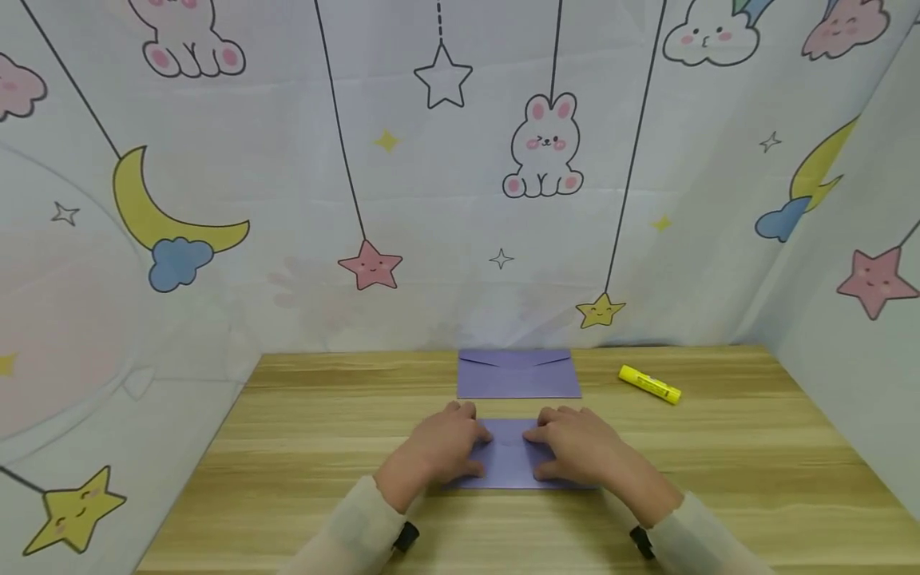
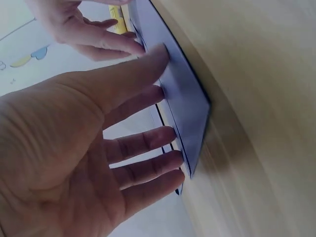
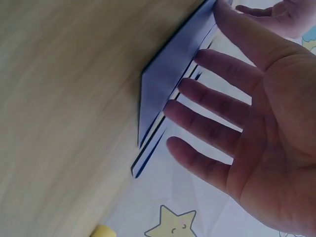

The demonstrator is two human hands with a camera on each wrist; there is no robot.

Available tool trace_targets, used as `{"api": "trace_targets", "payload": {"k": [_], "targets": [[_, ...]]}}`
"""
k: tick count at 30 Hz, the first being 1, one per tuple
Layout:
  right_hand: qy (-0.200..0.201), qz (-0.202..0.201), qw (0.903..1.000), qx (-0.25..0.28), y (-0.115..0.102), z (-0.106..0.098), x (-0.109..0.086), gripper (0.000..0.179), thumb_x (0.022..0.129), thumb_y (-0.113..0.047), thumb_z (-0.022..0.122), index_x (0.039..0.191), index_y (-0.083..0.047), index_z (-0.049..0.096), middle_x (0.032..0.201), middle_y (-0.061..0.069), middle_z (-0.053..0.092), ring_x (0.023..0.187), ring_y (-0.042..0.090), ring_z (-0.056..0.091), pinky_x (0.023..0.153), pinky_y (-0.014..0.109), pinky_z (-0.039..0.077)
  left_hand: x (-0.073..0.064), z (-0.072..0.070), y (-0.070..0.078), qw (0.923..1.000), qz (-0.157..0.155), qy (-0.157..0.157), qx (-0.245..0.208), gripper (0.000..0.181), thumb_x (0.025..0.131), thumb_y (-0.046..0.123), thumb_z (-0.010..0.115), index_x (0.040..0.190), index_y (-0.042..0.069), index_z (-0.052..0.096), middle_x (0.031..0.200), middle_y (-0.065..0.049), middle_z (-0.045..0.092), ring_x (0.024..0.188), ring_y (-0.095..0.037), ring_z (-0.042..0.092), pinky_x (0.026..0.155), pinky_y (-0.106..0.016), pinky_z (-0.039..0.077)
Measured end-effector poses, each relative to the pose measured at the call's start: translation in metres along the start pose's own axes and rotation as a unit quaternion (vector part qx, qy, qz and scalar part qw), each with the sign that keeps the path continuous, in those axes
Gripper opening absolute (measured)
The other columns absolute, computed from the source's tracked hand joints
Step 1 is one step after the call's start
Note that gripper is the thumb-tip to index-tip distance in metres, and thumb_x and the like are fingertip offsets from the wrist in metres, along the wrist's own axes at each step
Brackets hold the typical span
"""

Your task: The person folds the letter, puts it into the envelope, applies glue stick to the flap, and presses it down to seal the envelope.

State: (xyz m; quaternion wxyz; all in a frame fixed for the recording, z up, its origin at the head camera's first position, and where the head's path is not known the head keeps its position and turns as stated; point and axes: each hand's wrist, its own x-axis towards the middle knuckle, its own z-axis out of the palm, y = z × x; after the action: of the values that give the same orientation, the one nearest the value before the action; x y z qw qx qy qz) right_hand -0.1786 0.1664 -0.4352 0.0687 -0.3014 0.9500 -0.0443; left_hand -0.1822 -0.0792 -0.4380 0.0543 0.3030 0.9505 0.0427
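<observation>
A purple envelope [image 1: 509,469] lies flat on the wooden table in front of the person. On its left part rests the left hand [image 1: 444,444], with fingertips along the far edge and the thumb on the near surface. The right hand [image 1: 577,446] touches the right part in the same way. In the left wrist view, the left hand's fingers are spread and fairly straight against the envelope [image 2: 185,98]. The right wrist view shows the right hand [image 3: 281,123] with extended fingers by the envelope's far edge [image 3: 170,81]. Neither hand curls round anything.
Behind the hands a second purple envelope [image 1: 519,382] lies with its flap side up. A yellow tube-shaped stick [image 1: 649,385] lies to its right. The wooden table [image 1: 323,415] ends at a white curtain [image 1: 446,192] printed with stars, moons and rabbits.
</observation>
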Motion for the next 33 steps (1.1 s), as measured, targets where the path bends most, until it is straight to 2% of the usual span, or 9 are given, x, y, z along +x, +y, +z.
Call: {"api": "trace_targets", "payload": {"k": [3, 7, 11, 16, 20, 23, 26, 29, 33], "targets": [[0.004, -0.004, 1.0000, 0.005, -0.001, 0.000, -0.004, 0.056, 0.086, -0.041, 0.089, 0.135, -0.017, 0.076, 0.116, 0.003, 0.066, 0.104, 0.025, 0.063, 0.085, 0.047, 0.054, -0.001, 0.000, 0.007, 0.9998, 0.015, -0.013, -0.009, 0.045, 0.091, 0.033, 0.087, 0.134, 0.023, 0.076, 0.114, -0.001, 0.056, 0.106, -0.020, 0.051, 0.090, -0.034, 0.054], [-0.003, -0.023, 0.9997, 0.013, -0.003, 0.001, -0.006, 0.055, 0.088, -0.040, 0.088, 0.137, -0.019, 0.074, 0.116, 0.004, 0.065, 0.102, 0.023, 0.059, 0.086, 0.044, 0.055, -0.003, 0.003, 0.014, 0.9993, 0.030, -0.021, 0.003, 0.051, 0.094, 0.040, 0.082, 0.143, 0.031, 0.070, 0.120, -0.003, 0.054, 0.106, -0.020, 0.047, 0.092, -0.038, 0.053], [-0.006, -0.029, 0.9995, 0.003, -0.004, 0.003, -0.007, 0.055, 0.090, -0.041, 0.086, 0.139, -0.023, 0.073, 0.115, 0.004, 0.063, 0.100, 0.022, 0.057, 0.081, 0.042, 0.054, -0.002, 0.004, 0.020, 0.9990, 0.023, -0.035, 0.014, 0.054, 0.096, 0.046, 0.080, 0.146, 0.036, 0.066, 0.129, -0.005, 0.052, 0.110, -0.022, 0.046, 0.091, -0.042, 0.054], [-0.005, -0.025, 0.9995, -0.017, -0.003, 0.001, -0.008, 0.056, 0.089, -0.045, 0.086, 0.140, -0.026, 0.073, 0.115, 0.003, 0.063, 0.098, 0.022, 0.058, 0.075, 0.043, 0.053, 0.000, 0.002, 0.024, 0.9985, 0.016, -0.042, 0.031, 0.054, 0.096, 0.047, 0.079, 0.147, 0.038, 0.065, 0.134, -0.006, 0.052, 0.112, -0.025, 0.047, 0.089, -0.039, 0.055], [-0.004, -0.025, 0.9996, -0.016, 0.000, -0.002, -0.008, 0.056, 0.088, -0.044, 0.087, 0.138, -0.021, 0.074, 0.117, 0.005, 0.065, 0.102, 0.024, 0.062, 0.082, 0.046, 0.056, 0.002, 0.001, 0.025, 0.9981, 0.014, -0.042, 0.042, 0.054, 0.096, 0.048, 0.079, 0.147, 0.043, 0.063, 0.135, -0.008, 0.052, 0.112, -0.026, 0.047, 0.088, -0.039, 0.055], [-0.006, -0.019, 0.9997, -0.012, 0.003, -0.004, -0.009, 0.056, 0.087, -0.043, 0.089, 0.134, -0.014, 0.076, 0.124, 0.006, 0.068, 0.112, 0.026, 0.066, 0.093, 0.048, 0.056, 0.003, 0.000, 0.027, 0.9980, 0.011, -0.046, 0.043, 0.055, 0.096, 0.048, 0.078, 0.148, 0.047, 0.061, 0.135, -0.009, 0.052, 0.112, -0.027, 0.046, 0.086, -0.039, 0.055], [-0.014, -0.004, 0.9999, -0.008, 0.005, -0.004, -0.010, 0.057, 0.087, -0.043, 0.089, 0.133, -0.011, 0.076, 0.132, 0.006, 0.067, 0.121, 0.027, 0.064, 0.099, 0.052, 0.054, 0.004, -0.001, 0.029, 0.9979, 0.008, -0.052, 0.037, 0.055, 0.097, 0.047, 0.077, 0.149, 0.049, 0.059, 0.135, -0.010, 0.051, 0.113, -0.029, 0.046, 0.086, -0.041, 0.056], [-0.017, 0.003, 0.9998, -0.007, 0.005, -0.004, -0.012, 0.058, 0.087, -0.044, 0.088, 0.134, -0.013, 0.075, 0.135, 0.006, 0.066, 0.125, 0.029, 0.062, 0.098, 0.059, 0.052, 0.003, -0.001, 0.030, 0.9978, 0.005, -0.055, 0.036, 0.056, 0.097, 0.048, 0.076, 0.150, 0.049, 0.058, 0.137, -0.010, 0.050, 0.116, -0.029, 0.046, 0.088, -0.043, 0.055], [-0.012, 0.004, 0.9999, 0.000, 0.005, -0.004, -0.015, 0.057, 0.088, -0.044, 0.087, 0.137, -0.016, 0.074, 0.134, 0.007, 0.066, 0.122, 0.031, 0.062, 0.093, 0.063, 0.052, 0.003, 0.002, 0.028, 0.9975, 0.001, -0.061, 0.037, 0.056, 0.099, 0.049, 0.073, 0.152, 0.048, 0.056, 0.142, -0.009, 0.049, 0.121, -0.029, 0.045, 0.093, -0.044, 0.054]]}}
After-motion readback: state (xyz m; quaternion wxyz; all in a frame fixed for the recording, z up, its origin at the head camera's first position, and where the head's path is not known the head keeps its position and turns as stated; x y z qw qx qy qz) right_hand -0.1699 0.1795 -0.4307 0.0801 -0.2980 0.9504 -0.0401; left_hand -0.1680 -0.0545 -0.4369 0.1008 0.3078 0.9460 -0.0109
